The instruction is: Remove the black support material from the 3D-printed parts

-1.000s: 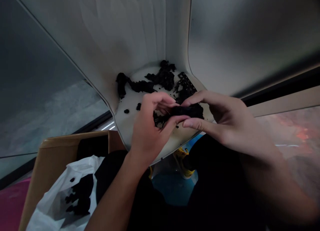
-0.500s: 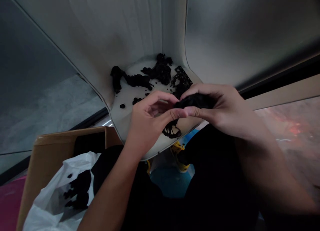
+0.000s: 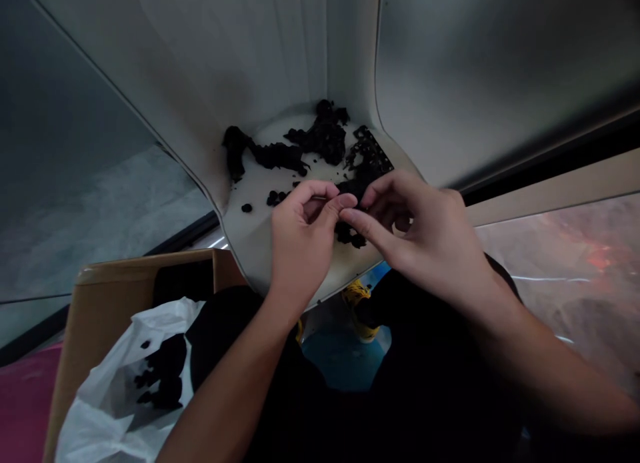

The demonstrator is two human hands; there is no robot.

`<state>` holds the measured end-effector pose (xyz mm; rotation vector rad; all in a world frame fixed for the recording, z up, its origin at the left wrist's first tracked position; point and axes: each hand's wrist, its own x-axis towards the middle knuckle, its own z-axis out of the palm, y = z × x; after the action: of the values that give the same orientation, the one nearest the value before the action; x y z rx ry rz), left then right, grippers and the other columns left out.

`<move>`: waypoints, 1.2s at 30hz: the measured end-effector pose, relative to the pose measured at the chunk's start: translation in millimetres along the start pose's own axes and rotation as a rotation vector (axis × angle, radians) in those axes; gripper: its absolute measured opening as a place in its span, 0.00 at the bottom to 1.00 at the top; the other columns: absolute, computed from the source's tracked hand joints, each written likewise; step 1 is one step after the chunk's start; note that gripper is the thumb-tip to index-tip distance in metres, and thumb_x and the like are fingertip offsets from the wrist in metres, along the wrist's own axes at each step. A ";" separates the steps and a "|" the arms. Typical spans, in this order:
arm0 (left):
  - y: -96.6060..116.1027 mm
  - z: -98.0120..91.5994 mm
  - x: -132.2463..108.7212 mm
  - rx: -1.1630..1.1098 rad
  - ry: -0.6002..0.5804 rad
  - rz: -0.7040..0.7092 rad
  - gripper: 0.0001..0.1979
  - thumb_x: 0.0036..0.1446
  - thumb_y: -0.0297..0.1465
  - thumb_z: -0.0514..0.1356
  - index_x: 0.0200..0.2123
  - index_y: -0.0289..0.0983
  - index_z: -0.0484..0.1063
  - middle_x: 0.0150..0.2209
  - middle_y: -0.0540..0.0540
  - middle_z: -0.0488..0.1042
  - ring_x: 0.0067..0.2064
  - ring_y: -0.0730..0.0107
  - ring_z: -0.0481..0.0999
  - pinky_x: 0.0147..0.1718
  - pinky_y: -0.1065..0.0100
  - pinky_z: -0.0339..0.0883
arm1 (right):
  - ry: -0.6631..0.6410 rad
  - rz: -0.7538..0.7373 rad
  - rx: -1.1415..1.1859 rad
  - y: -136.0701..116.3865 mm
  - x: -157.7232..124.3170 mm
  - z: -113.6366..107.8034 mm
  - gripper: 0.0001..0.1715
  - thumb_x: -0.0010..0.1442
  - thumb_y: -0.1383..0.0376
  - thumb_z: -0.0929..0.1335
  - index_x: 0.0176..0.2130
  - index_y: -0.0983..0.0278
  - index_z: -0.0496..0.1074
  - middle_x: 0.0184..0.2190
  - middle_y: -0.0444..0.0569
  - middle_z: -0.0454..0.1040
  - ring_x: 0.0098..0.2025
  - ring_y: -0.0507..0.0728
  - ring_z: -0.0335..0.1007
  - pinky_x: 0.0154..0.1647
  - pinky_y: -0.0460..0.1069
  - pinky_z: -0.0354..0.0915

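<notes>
My left hand (image 3: 306,233) is closed in a pinch, with the thumb against the fingers at a small black piece (image 3: 353,191). From the other side my right hand (image 3: 425,226) reaches to the same piece with curled fingers, its thumb tip beside my left thumb. The fingertips partly hide the piece, and its exact shape cannot be made out. Below the thumbs more black bits (image 3: 350,236) show. Behind my hands, a perforated black piece (image 3: 373,153) and ragged black clumps (image 3: 323,139) lie on the pale chair seat (image 3: 255,239).
A long black strip (image 3: 270,157) and small round bits (image 3: 247,208) lie on the seat's left. At lower left stands a cardboard box (image 3: 93,316) with a white plastic bag (image 3: 110,396) holding black pieces. A yellow-laced shoe (image 3: 363,313) is under the seat.
The dark lump that filled my right hand's grip no longer shows there. My right fingers are more curled and have moved slightly left. My left hand stays near the same spot.
</notes>
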<state>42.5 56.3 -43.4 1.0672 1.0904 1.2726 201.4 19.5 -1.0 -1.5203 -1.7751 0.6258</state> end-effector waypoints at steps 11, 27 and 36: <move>-9.3 -5.4 -4.1 -0.130 -0.243 -0.243 0.09 0.71 0.39 0.69 0.39 0.40 0.82 0.36 0.50 0.77 0.42 0.70 0.74 0.46 0.70 0.69 | -0.084 -0.020 -0.075 6.5 10.8 -14.0 0.08 0.66 0.62 0.77 0.36 0.62 0.79 0.28 0.42 0.78 0.27 0.51 0.68 0.30 0.49 0.60; -1.5 5.7 -17.7 -0.233 -0.277 -0.274 0.12 0.70 0.32 0.68 0.33 0.39 0.75 0.33 0.52 0.73 0.39 0.72 0.70 0.41 0.72 0.66 | 0.025 0.005 -0.139 -0.3 9.1 -4.4 0.10 0.59 0.66 0.72 0.26 0.61 0.70 0.21 0.40 0.68 0.24 0.50 0.61 0.28 0.49 0.57; 6.9 -5.4 -15.7 -0.162 -0.351 -0.326 0.19 0.64 0.42 0.74 0.32 0.40 0.71 0.32 0.51 0.71 0.37 0.69 0.70 0.39 0.69 0.68 | -0.047 0.054 -0.039 -7.3 8.1 -7.4 0.09 0.59 0.65 0.71 0.29 0.61 0.69 0.23 0.41 0.71 0.25 0.50 0.62 0.26 0.47 0.58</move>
<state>35.9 40.7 -37.2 0.9049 0.8360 0.8589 201.9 25.3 10.8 -1.5960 -1.7958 0.6619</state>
